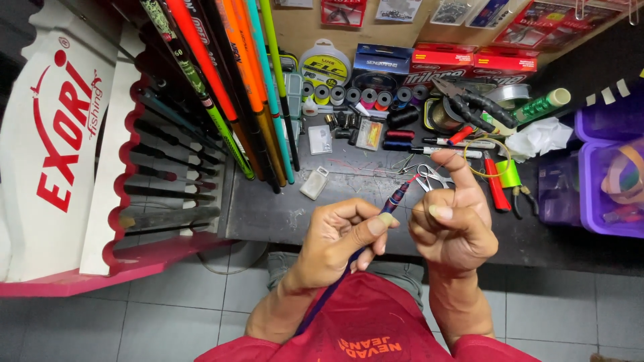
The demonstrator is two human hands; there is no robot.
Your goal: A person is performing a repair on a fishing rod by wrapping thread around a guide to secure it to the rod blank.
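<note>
Blue rod [396, 200] in left hand [335, 238] points up-right, away from the person

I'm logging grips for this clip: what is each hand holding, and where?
The left hand pinches a thin rod just below its wrapped tip. The right hand is closed beside the tip; whether it holds a thread cannot be told.

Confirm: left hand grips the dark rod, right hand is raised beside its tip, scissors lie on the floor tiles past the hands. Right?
Not quite. In the head view the scissors lie on the dark workbench, not the floor tiles. The rest holds: the left hand grips the dark rod, and the right hand is raised beside its tip.
</note>
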